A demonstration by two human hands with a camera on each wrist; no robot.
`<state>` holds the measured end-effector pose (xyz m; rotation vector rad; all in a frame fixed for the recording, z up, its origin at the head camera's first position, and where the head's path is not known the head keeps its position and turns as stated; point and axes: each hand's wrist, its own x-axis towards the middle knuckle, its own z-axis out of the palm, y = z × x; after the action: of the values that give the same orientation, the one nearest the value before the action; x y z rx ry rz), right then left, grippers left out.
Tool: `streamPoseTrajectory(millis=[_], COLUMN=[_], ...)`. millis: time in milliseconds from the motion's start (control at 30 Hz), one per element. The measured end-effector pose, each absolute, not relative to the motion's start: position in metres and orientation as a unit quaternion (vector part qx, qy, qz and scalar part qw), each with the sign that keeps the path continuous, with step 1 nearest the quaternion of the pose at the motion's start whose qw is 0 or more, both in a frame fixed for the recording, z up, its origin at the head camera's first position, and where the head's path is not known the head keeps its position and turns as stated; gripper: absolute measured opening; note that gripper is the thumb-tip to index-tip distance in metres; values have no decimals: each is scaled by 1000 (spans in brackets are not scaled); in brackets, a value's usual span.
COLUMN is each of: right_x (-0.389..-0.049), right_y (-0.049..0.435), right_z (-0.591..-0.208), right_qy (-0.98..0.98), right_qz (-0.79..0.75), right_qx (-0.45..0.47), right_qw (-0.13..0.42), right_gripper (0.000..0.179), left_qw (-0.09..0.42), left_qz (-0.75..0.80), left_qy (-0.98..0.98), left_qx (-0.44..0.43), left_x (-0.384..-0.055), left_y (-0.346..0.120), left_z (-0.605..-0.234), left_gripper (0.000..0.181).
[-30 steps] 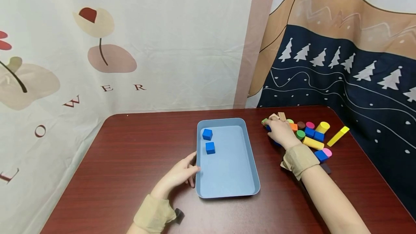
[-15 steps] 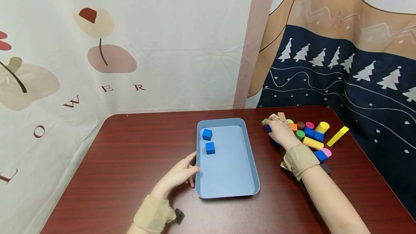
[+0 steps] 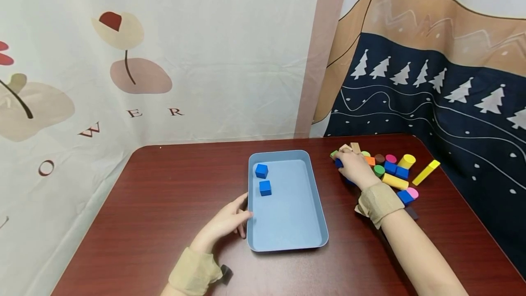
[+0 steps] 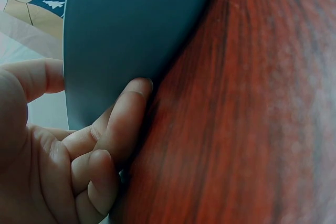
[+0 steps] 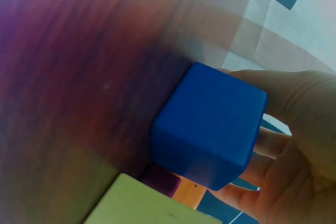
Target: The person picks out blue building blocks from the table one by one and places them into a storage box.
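My left hand holds the near left side of a light blue rectangular tray. In the left wrist view, the thumb sits at its rim and bent fingers press the outer wall. Inside the tray are two blue cubes, one behind the other. My right hand reaches into the left side of a block pile, thumb and fingertips around a blue block. A large blue cube in the right wrist view hides the fingertips.
Coloured blocks lie right of my right hand, among them a yellow cylinder, a green one and a long yellow bar. The dark red table ends at a pale printed curtain.
Both hands stay in place, and the blocks and tray have not moved. Only the head view shifts very slightly.
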<state>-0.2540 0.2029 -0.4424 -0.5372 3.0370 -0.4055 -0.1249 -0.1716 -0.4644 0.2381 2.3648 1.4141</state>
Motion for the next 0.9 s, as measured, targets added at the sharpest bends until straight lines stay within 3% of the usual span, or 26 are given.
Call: streamPoseTrajectory(millis=[333, 900], right_x=[-255, -255], right_y=[205, 208], right_z=[-443, -435], right_qy=[971, 967], right_qz=[-141, -182], right_qx=[-193, -181], right_qw=[-15, 1], right_gripper=[34, 36], left_qw=[188, 190], left_qz=[502, 500], left_qy=[840, 841], left_qx=[84, 82], left_x=[-125, -126], left_y=[-174, -173], left_z=[-468, -465], left_gripper=[66, 66])
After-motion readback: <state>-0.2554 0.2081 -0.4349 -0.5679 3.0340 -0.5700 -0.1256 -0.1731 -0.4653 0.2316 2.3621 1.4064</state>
